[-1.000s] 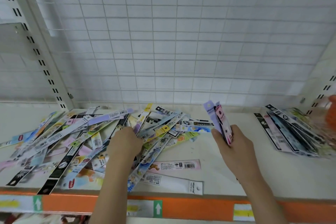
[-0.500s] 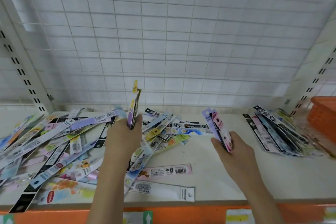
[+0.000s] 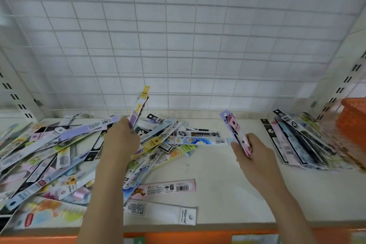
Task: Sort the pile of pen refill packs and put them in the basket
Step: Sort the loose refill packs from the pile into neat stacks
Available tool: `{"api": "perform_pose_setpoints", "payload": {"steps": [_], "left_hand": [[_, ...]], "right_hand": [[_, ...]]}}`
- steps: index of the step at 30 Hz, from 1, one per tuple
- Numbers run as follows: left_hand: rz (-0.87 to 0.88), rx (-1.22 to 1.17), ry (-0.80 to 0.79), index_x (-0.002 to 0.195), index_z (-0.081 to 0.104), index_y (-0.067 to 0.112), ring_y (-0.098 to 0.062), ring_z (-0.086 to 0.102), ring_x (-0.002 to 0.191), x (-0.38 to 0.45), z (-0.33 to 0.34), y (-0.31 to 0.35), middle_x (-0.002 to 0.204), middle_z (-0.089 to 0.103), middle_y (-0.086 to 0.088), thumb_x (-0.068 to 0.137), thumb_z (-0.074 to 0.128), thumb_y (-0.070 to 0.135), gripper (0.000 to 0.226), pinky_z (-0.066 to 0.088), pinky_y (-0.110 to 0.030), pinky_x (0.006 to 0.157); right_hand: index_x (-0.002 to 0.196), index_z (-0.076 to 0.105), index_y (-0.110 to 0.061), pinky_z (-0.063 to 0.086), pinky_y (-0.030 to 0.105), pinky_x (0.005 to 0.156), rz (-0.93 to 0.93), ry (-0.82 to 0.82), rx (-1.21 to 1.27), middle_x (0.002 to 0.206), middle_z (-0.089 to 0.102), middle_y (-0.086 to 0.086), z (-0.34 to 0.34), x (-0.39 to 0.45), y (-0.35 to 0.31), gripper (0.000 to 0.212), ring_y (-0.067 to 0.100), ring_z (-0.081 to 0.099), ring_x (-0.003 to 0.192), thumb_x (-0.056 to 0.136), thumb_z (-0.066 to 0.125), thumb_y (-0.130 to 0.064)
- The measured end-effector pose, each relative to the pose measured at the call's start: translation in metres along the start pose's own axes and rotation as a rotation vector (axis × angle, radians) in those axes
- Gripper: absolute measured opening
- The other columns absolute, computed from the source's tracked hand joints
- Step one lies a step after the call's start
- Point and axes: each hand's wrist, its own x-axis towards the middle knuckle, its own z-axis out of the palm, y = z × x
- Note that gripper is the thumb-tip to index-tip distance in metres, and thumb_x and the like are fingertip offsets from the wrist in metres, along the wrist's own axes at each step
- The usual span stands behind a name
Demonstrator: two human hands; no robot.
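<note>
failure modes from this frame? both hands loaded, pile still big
1. The left hand holds its lifted packs only at their lower end; they could fan out or slip back into the pile.
2. The right hand has a similar low grip on the pink packs.
3. The white pack near the shelf edge could be knocked off.

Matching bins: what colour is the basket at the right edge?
Orange basket, seen in the head view.
</note>
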Motion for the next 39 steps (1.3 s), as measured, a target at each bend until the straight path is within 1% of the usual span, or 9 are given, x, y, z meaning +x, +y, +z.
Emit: {"api": "perform_pose_setpoints", "payload": {"steps": [6, 9, 13, 19, 25, 30, 33, 37, 39], "left_hand": [[0.014, 0.085, -0.082, 0.080, 0.048, 0.012, -0.025, 0.054, 0.068, 0.011, 0.004, 0.008, 0.068, 0.056, -0.004, 0.083, 0.062, 0.037, 0.029, 0.036, -0.028, 0.058], [0.000, 0.178, -0.137, 0.080, 0.048, 0.018, -0.025, 0.058, 0.074, 0.017, 0.010, 0.008, 0.075, 0.060, -0.005, 0.083, 0.060, 0.031, 0.018, 0.042, -0.028, 0.061], [-0.025, 0.269, -0.219, 0.087, 0.049, 0.012, -0.025, 0.055, 0.077, 0.016, 0.016, 0.007, 0.068, 0.048, 0.001, 0.088, 0.053, 0.025, 0.014, 0.042, -0.030, 0.067], [-0.007, 0.212, -0.034, 0.088, 0.054, 0.014, -0.028, 0.057, 0.075, 0.012, 0.011, 0.015, 0.077, 0.057, -0.006, 0.094, 0.042, 0.030, 0.021, 0.048, -0.033, 0.066], [0.018, 0.175, 0.019, 0.060, 0.037, 0.017, -0.029, 0.049, 0.067, 0.000, -0.011, 0.016, 0.059, 0.044, -0.002, 0.096, 0.040, 0.036, 0.041, 0.037, -0.029, 0.059], [0.020, 0.148, 0.101, 0.053, 0.031, 0.020, -0.022, 0.039, 0.054, -0.015, -0.024, 0.012, 0.061, 0.041, -0.003, 0.095, 0.045, 0.035, 0.046, 0.030, -0.027, 0.052], [0.029, 0.145, 0.156, 0.052, 0.032, 0.020, -0.021, 0.038, 0.053, -0.025, -0.029, 0.012, 0.072, 0.039, -0.006, 0.094, 0.044, 0.039, 0.048, 0.031, -0.029, 0.053], [-0.002, 0.133, 0.158, 0.054, 0.035, 0.018, -0.020, 0.039, 0.050, -0.038, -0.032, 0.011, 0.054, 0.043, -0.002, 0.094, 0.040, 0.042, 0.048, 0.024, -0.025, 0.045], [0.007, 0.097, 0.172, 0.055, 0.036, 0.017, -0.020, 0.040, 0.050, -0.043, -0.033, 0.009, 0.051, 0.042, -0.002, 0.093, 0.041, 0.043, 0.047, 0.026, -0.025, 0.045]], "right_hand": [[0.068, 0.039, -0.021, 0.038, 0.035, 0.054, 0.005, -0.018, -0.026, 0.055, 0.048, 0.002, -0.003, 0.007, 0.002, 0.029, 0.024, 0.048, 0.055, 0.090, 0.054, -0.030], [0.062, 0.033, -0.022, 0.030, 0.032, 0.050, 0.009, -0.041, -0.023, 0.050, 0.037, -0.002, 0.001, 0.009, -0.003, 0.036, 0.020, 0.036, 0.050, 0.088, 0.058, -0.025], [0.061, 0.030, -0.019, 0.027, 0.031, 0.048, -0.012, -0.072, -0.019, 0.049, 0.033, -0.002, 0.007, 0.015, -0.008, 0.040, 0.020, 0.031, 0.049, 0.087, 0.060, -0.023], [0.061, 0.032, -0.019, 0.027, 0.030, 0.048, -0.039, -0.115, -0.010, 0.051, 0.037, -0.001, 0.013, 0.026, -0.008, 0.037, 0.019, 0.033, 0.050, 0.088, 0.057, -0.023], [0.059, 0.035, -0.020, 0.032, 0.032, 0.052, -0.072, -0.211, -0.144, 0.055, 0.044, -0.001, 0.028, 0.039, -0.012, 0.036, 0.021, 0.042, 0.055, 0.090, 0.051, -0.026], [0.058, 0.036, -0.021, 0.029, 0.029, 0.049, -0.119, -0.323, -0.237, 0.057, 0.044, -0.003, 0.043, 0.054, -0.022, 0.035, 0.019, 0.043, 0.058, 0.090, 0.050, -0.020], [0.069, 0.045, -0.021, 0.032, 0.025, 0.050, -0.169, -0.374, -0.266, 0.067, 0.051, -0.005, 0.053, 0.057, -0.028, 0.021, 0.021, 0.050, 0.067, 0.086, 0.057, -0.023], [0.085, 0.057, -0.022, 0.041, 0.027, 0.055, -0.210, -0.380, -0.336, 0.083, 0.062, -0.003, 0.064, 0.055, -0.024, 0.004, 0.021, 0.058, 0.076, 0.084, 0.057, -0.026], [0.092, 0.060, -0.022, 0.042, 0.029, 0.058, -0.215, -0.352, -0.377, 0.088, 0.066, 0.000, 0.066, 0.054, -0.022, 0.010, 0.023, 0.060, 0.079, 0.085, 0.056, -0.028]]}}
